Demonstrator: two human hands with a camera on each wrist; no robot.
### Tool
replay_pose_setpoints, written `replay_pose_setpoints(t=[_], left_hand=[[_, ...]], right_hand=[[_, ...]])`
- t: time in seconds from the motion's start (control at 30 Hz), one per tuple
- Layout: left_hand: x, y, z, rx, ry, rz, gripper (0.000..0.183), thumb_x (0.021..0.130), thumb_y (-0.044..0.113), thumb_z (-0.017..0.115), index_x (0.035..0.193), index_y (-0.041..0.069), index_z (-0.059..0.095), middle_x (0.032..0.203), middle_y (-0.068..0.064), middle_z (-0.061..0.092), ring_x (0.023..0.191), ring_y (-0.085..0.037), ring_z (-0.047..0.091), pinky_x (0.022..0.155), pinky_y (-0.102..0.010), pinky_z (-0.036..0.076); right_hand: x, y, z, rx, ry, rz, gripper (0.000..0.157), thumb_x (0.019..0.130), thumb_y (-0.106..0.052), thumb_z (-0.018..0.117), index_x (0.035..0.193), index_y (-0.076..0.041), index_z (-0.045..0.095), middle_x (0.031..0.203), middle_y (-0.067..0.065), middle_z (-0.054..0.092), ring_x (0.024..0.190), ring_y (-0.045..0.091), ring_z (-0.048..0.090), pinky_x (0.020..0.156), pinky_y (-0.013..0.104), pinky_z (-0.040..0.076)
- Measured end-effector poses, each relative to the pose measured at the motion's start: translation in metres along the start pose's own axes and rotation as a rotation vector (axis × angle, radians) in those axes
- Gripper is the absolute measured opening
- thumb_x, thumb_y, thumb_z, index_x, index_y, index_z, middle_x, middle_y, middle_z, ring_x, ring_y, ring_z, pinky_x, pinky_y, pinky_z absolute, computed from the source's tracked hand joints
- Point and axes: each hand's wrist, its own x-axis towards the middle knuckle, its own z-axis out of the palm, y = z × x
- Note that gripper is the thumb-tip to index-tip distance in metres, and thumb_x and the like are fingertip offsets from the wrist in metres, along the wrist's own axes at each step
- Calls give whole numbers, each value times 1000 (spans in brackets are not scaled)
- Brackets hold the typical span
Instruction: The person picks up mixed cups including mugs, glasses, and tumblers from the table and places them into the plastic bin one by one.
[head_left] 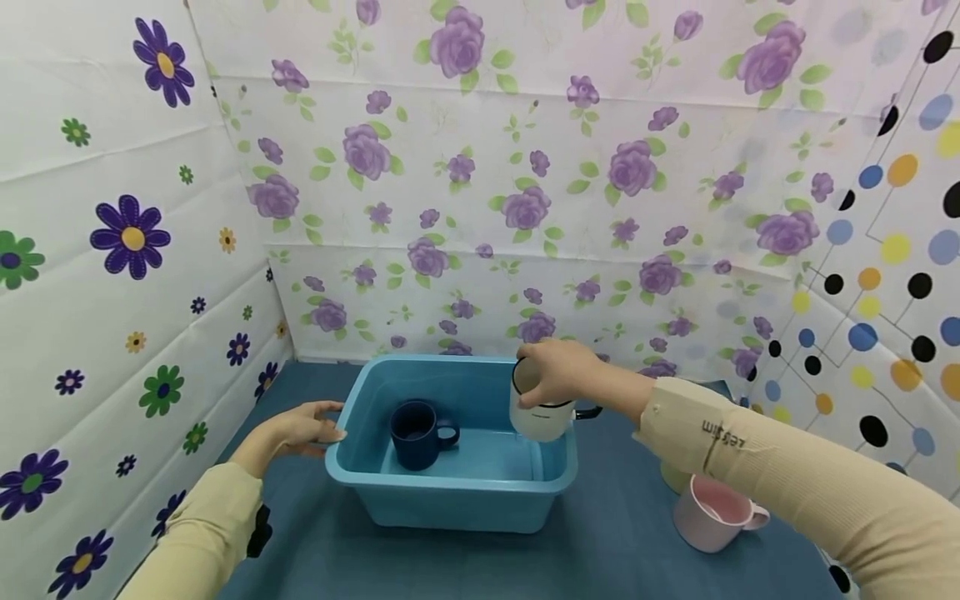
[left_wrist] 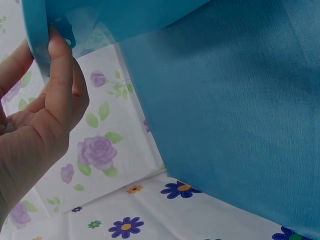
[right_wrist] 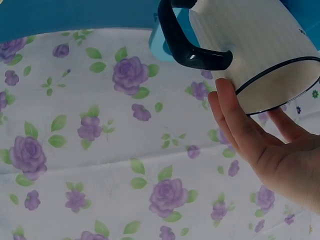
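A white mug [head_left: 542,421] with a dark rim and a black handle hangs at the right end of a blue plastic basin [head_left: 457,507], partly inside it. My right hand [head_left: 558,371] grips the mug near its rim from above; the right wrist view shows the fingers along the mug's outside [right_wrist: 250,35], below the handle. At the basin's left end, my left hand [head_left: 303,427] pinches the rim, with thumb and fingers on either side of it in the left wrist view. Inside the basin, toward the left, a dark blue mug [head_left: 416,446] stands upright, handle to the right.
Right of the basin, under my right forearm, a pink mug [head_left: 712,517] stands on the blue tabletop [head_left: 622,533]. Behind it, a yellowish-green item [head_left: 673,475] is mostly hidden by the sleeve. Patterned sheets [head_left: 495,275] wall off the back and both sides.
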Motion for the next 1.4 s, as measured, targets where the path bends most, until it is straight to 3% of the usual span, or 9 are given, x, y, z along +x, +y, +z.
replay_pose_setpoints(t=[0.83, 1.4], left_hand=[[1, 0, 1, -34, 15, -23, 70, 93, 9, 58, 145, -9, 16, 129, -32, 46, 114, -39, 55, 88, -50, 52], [0, 1, 0, -67, -31, -10, 71, 93, 7, 57, 145, -9, 12, 131, -32, 46, 118, -39, 53, 90, -51, 51]], right_hand=[[43, -17, 15, 56, -89, 38, 64, 80, -40, 72, 135, -14, 50, 132, 9, 55, 116, 29, 55, 92, 47, 48], [65, -19, 31, 78, -106, 77, 65, 80, -43, 73, 135, -16, 50, 132, 8, 56, 116, 28, 55, 94, 45, 48]])
